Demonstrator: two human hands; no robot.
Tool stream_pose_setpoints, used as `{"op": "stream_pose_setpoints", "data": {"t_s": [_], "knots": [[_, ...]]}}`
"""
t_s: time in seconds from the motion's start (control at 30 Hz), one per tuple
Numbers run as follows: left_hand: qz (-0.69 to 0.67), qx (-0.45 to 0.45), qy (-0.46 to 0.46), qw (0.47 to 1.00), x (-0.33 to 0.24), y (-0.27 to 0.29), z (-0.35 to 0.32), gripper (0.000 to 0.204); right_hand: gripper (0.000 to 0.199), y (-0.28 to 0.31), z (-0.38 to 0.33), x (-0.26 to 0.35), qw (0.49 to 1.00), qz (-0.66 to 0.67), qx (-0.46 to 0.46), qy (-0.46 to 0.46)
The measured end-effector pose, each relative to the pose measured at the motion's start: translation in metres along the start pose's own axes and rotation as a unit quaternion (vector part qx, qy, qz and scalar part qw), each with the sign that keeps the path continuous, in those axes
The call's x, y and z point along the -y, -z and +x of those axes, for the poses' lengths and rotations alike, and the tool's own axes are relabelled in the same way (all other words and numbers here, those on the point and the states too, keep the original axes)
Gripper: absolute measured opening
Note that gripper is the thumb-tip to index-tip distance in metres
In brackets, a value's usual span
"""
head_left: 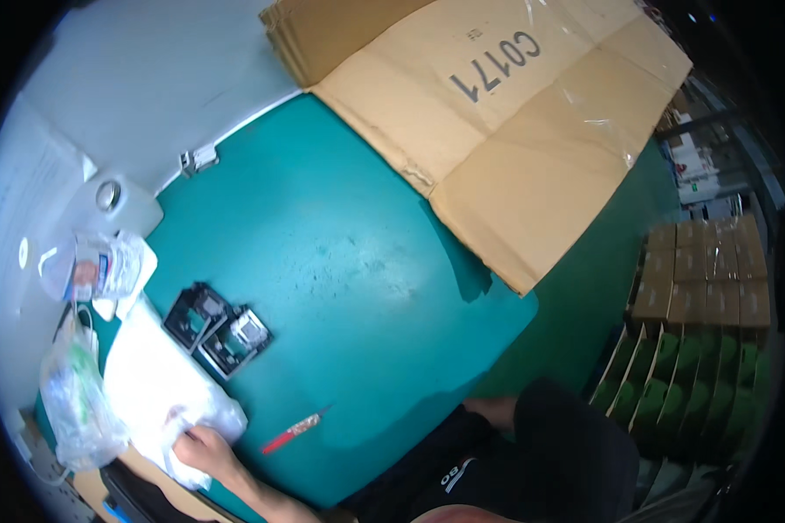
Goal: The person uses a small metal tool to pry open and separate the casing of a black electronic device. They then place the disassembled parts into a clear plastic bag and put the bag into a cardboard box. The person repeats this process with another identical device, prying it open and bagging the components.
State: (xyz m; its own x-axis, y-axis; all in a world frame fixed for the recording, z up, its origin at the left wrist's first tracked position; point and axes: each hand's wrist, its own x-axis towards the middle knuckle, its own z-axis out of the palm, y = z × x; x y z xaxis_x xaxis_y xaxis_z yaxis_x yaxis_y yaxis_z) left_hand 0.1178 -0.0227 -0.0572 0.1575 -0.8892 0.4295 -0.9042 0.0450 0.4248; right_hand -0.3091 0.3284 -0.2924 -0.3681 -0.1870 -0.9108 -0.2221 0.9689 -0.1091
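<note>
At the lower left, my left hand (pixel 202 451) is closed on the near end of a white plastic bag (pixel 153 366). The bag lies lengthwise along the left side of the green table. Just beyond it are two black square frames (pixel 234 343) with metallic parts in them, one overlapping the other. A thin tool with a red handle (pixel 290 434) and a narrow pointed end rests to the right of my left hand. Of my right arm, only a patch of bare skin (pixel 494 411) shows beside dark cloth; its fingers are hidden.
A large opened cardboard box (pixel 497 113) covers the table's far right. Along the left edge stand a white jug (pixel 118 205), a clear plastic packet (pixel 105 266) and a clear bag (pixel 77 397). Stacked cartons (pixel 702 270) stand off to the right, beyond the table (pixel 349 227).
</note>
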Motion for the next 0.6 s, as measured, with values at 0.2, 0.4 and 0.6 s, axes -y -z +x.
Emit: {"op": "stream_pose_setpoints", "data": {"t_s": [0.2, 0.4, 0.6], "knots": [[0.070, 0.036, 0.022, 0.997, 0.011, -0.005, 0.006, 0.020, 0.048, 0.004, 0.054, 0.002, 0.994, -0.044, -0.019, 0.100], [0.018, -0.043, -0.021, 0.999, -0.018, -0.012, 0.025, 0.019, 0.044, 0.048, 0.017, -0.003, 0.962, 0.014, -0.048, 0.269], [-0.206, 0.076, -0.039, 0.975, -0.065, 0.025, 0.022, 0.014, 0.036, 0.175, -0.225, 0.131, 0.831, -0.341, 0.253, 0.360]]}}
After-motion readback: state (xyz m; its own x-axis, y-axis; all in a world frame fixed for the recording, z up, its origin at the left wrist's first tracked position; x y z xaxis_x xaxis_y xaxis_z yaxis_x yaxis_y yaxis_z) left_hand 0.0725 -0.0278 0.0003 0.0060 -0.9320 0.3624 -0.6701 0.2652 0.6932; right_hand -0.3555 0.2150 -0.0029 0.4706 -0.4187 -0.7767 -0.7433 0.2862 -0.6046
